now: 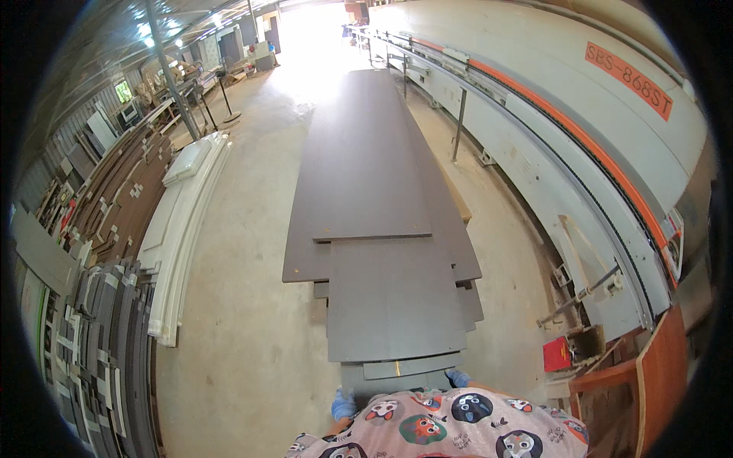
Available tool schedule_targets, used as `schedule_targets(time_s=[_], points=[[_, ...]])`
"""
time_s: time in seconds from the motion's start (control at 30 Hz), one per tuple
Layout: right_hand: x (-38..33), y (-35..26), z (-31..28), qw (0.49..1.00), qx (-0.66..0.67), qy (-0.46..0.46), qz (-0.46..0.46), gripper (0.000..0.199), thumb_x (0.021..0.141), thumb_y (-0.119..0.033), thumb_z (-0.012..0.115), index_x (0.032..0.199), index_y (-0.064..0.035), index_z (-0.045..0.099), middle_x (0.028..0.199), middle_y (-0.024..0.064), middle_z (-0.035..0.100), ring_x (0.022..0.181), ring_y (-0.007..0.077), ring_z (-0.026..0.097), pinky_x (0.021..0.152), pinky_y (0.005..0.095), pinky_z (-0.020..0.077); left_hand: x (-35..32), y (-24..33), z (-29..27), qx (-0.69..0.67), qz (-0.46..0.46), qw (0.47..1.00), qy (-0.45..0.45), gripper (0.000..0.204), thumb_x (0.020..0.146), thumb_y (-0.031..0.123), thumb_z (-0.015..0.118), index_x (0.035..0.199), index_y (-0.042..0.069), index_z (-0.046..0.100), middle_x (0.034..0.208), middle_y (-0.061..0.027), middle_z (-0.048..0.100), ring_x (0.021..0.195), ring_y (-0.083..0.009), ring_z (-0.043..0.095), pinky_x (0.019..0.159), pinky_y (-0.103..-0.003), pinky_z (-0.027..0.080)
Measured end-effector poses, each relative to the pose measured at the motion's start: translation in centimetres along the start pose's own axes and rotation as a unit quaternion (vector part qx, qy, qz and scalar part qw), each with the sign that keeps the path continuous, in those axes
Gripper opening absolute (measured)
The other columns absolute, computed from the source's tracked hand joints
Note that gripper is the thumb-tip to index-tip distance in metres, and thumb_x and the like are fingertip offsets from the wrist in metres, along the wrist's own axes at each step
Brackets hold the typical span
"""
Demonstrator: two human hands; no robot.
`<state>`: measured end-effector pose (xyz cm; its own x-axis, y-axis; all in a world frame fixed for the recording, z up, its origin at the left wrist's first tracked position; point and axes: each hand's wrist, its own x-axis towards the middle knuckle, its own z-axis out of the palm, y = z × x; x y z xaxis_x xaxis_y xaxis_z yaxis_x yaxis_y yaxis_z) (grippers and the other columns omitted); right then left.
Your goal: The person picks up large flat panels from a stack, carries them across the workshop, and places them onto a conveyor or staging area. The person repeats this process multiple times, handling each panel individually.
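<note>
A tall stack of long dark brown panels point(382, 229) stretches away from me down the workshop floor. I hold the near end of the grey lower boards point(397, 370) close to my body. My left hand point(343, 404), in a blue glove, grips the left corner of that end. My right hand point(459, 377), also blue-gloved, grips the right corner. My patterned pink shirt hides both wrists and most of each hand.
A long white machine point(580, 153) with an orange stripe runs along the right. White panels point(179, 221) lie on the floor at left, beside stacks of grey and brown boards point(99, 336). A wooden frame point(641, 374) stands at lower right. Bare concrete floor point(244, 343) lies between.
</note>
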<state>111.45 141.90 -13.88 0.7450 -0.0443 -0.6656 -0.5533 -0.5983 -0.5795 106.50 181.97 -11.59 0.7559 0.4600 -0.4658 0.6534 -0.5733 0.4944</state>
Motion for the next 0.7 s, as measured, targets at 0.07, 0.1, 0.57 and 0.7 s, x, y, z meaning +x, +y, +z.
schedule_targets(time_s=[0.07,0.1,0.57,0.7], points=[[0.9,-1.8,0.7,0.999,-0.024,0.037,-0.004,0.058,0.090,-0.048,0.043,0.117,0.0021,0.057,0.120,0.0230,0.056,0.113,0.0338,0.052,0.099,0.0401,0.0367,2.2,0.3,-1.3,-0.035,0.050,0.998,0.004,0.059,0.083,0.057,0.049,0.125,0.016,0.052,0.110,-0.0225,0.059,0.098,-0.0413,0.058,0.081,-0.047,0.046],[0.8,-2.1,-0.6,0.997,-0.063,0.036,-0.016,0.060,0.091,-0.049,0.042,0.118,0.0027,0.056,0.121,0.0229,0.055,0.115,0.0332,0.051,0.100,0.0396,0.0353,2.2,1.1,-0.1,-0.047,0.045,0.998,0.012,0.059,0.083,0.057,0.049,0.125,0.017,0.052,0.110,-0.0224,0.059,0.098,-0.0413,0.057,0.081,-0.047,0.046],[15.3,-6.7,-6.3,0.984,0.098,0.141,0.047,0.074,0.084,-0.057,0.049,0.123,0.0059,0.050,0.126,0.0309,0.047,0.120,0.0406,0.045,0.101,0.0408,0.0358,13.4,12.5,2.1,-0.031,0.057,0.997,0.053,0.059,0.079,0.061,0.050,0.115,0.014,0.057,0.100,-0.0186,0.064,0.088,-0.0406,0.060,0.074,-0.047,0.048],[20.3,-11.5,-6.9,0.981,0.101,0.164,0.023,0.065,0.085,-0.051,0.053,0.121,0.0032,0.053,0.122,0.0269,0.052,0.115,0.0380,0.050,0.096,0.0404,0.0391,19.1,15.6,1.2,-0.012,0.050,0.996,0.072,0.058,0.079,0.061,0.051,0.109,0.012,0.060,0.094,-0.0196,0.064,0.086,-0.0401,0.061,0.073,-0.047,0.048]])
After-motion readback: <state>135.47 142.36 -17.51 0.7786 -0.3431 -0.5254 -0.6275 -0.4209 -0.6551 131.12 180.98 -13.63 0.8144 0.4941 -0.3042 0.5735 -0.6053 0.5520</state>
